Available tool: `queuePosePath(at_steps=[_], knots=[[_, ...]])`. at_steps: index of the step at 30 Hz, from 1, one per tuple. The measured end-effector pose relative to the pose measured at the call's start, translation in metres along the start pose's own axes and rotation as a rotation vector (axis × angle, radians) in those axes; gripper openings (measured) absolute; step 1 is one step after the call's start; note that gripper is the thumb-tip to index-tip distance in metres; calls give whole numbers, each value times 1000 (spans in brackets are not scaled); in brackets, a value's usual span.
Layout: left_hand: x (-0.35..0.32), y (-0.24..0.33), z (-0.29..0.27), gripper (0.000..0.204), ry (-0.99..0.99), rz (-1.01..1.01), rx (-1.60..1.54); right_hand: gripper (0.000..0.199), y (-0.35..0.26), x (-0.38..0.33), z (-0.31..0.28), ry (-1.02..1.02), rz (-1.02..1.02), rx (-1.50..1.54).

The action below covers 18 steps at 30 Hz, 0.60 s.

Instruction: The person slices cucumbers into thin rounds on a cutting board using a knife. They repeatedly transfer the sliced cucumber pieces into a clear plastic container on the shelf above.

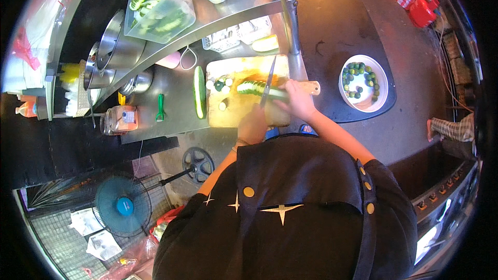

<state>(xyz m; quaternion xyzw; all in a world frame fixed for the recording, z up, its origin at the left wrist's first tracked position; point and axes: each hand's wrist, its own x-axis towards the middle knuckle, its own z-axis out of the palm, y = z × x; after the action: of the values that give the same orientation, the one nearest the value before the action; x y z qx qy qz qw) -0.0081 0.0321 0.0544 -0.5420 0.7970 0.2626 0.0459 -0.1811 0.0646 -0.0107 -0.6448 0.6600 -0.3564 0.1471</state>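
A wooden cutting board [223, 116] lies on the metal counter. My left hand [252, 124] is closed round the handle of a knife [270, 75], its blade pointing away across a cucumber [278, 94]. My right hand [299, 99] grips that cucumber's uncut right end, by the board's handle. Toward the left, the cucumber is cut into thin slices [250, 88] still lined up. Several short cucumber ends [211, 85] sit on the board's left part, with another piece [222, 105] nearer me. A whole cucumber [199, 92] lies beside the board.
A green peeler [160, 108] and a clear jar [119, 120] are at left. On the shelf above stands a tub [179, 23] of cucumber slices. A cucumber piece [265, 44] lies behind the board. Right, a white bowl [344, 95] holds small green citrus fruits. A fan [123, 205] stands lower left.
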Motion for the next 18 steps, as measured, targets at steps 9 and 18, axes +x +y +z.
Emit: queuePosePath(at_steps=[9, 18], knots=[[17, -20, 42, 25, 34, 141, 29, 41, 5, -2, 7, 40, -43, -34], [13, -13, 41, 25, 79, 114, 24, 41, -2, -3, 0, -19, 39, -40]])
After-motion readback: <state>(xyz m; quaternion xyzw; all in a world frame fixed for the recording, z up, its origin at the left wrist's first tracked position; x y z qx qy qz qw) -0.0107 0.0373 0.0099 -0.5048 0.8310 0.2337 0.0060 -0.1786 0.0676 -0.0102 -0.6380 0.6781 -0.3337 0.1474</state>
